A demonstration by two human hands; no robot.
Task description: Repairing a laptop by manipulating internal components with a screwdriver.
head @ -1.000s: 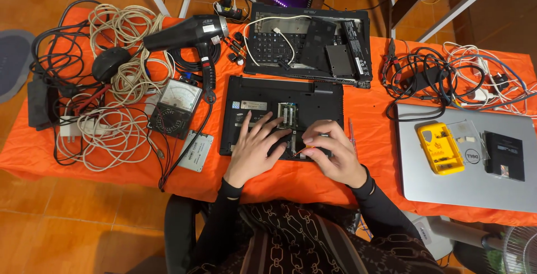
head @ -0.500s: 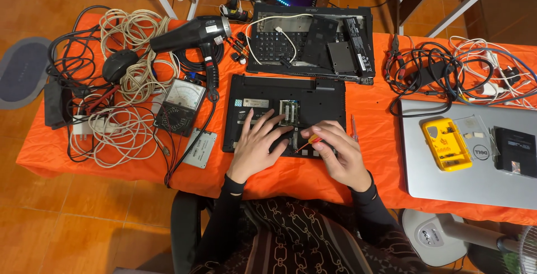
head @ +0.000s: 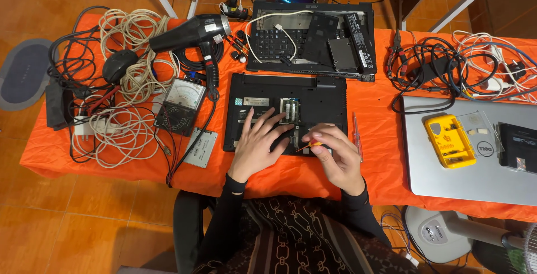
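A black laptop [head: 313, 98] lies upside down on the orange table [head: 380, 106] with its memory bay open. My left hand [head: 256, 142] rests flat on its near edge, fingers spread. My right hand [head: 337, 154] pinches a small orange-handled screwdriver [head: 309, 146] whose tip points at the laptop's lower middle. A second thin orange screwdriver [head: 356, 134] lies on the cloth just right of the laptop.
A dismantled laptop with keyboard [head: 310, 36] sits behind. Left: hair dryer [head: 190, 31], analog multimeter [head: 180, 106], drive [head: 200, 147], coils of cable [head: 120, 131], mouse [head: 118, 65]. Right: silver laptop [head: 475, 170] bearing a yellow bit case [head: 449, 140], tangled cables [head: 447, 67].
My right hand has drawn slightly toward me and now shows the orange screwdriver in its fingertips. The left hand stays on the laptop. The head camera has shifted a little.
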